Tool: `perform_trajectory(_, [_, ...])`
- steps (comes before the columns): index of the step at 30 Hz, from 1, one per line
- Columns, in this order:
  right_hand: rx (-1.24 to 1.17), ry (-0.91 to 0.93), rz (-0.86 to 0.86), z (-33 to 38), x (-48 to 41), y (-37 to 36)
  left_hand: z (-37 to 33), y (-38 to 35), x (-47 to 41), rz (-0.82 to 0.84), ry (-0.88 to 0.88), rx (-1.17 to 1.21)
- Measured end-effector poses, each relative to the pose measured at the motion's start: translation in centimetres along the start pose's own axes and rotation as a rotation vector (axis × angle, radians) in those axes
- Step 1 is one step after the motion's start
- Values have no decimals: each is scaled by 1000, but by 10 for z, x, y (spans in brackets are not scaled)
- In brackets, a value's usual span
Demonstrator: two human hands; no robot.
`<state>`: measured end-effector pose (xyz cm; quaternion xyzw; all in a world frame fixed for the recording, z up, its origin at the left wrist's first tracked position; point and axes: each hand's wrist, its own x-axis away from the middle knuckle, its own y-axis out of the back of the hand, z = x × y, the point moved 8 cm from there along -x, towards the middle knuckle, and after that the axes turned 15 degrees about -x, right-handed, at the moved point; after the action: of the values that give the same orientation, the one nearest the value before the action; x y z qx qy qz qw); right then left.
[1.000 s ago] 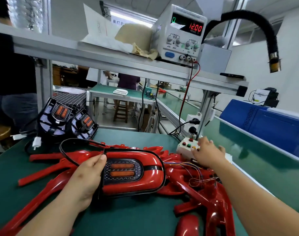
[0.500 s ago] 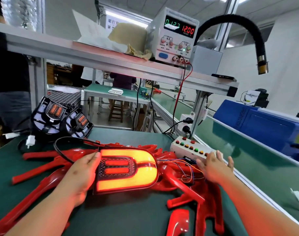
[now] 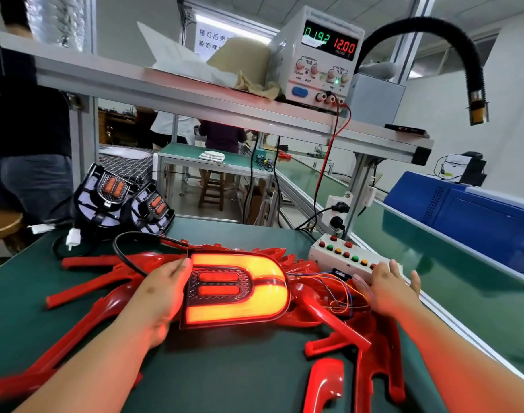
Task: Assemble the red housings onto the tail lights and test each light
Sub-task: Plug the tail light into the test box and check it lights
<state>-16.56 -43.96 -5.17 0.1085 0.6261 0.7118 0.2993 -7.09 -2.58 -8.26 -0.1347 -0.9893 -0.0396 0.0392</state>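
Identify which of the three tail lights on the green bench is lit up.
The red-housed tail light held by the left hand, glowing yellow-orange; the two black bare tail lights at back left are dark.

place: factory assembly line | my green-matted bench | power supply on shelf | workers beyond

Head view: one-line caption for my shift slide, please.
Left hand holds a lit tail light over loose red housings while the right hand rests at the button box; power supply reads 12.00 V.
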Motion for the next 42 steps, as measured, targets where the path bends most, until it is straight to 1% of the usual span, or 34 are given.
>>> perform_trajectory(8, [-8,-18,-1,1,5,1,1,0,0,19,4,-38])
perform_trajectory(12, [-23,-33,92,4,-2,4,1,-1,-2,0,-36,-45])
perform_trajectory(16, [-151,72,57,28,-16,14,1,-2,-1,0,-41,-64])
perform_trajectory(19, [-225,129,127,53,-24,8,0,0,0,-13,-41,-66])
perform_trajectory(23, [-135,146,210,63,-38,-11,-1,-1,1,-12,-39,-62])
perform_trajectory(28, [-82,155,183,62,-42,-16,1,0,-2,-18,-21,-19])
perform_trajectory(32, [-17,171,206,62,-43,-17,4,1,-5,-26,-21,-29])
perform_trajectory(42, [-22,140,230,63,-45,-10,7,2,-8,-14,-18,-29])
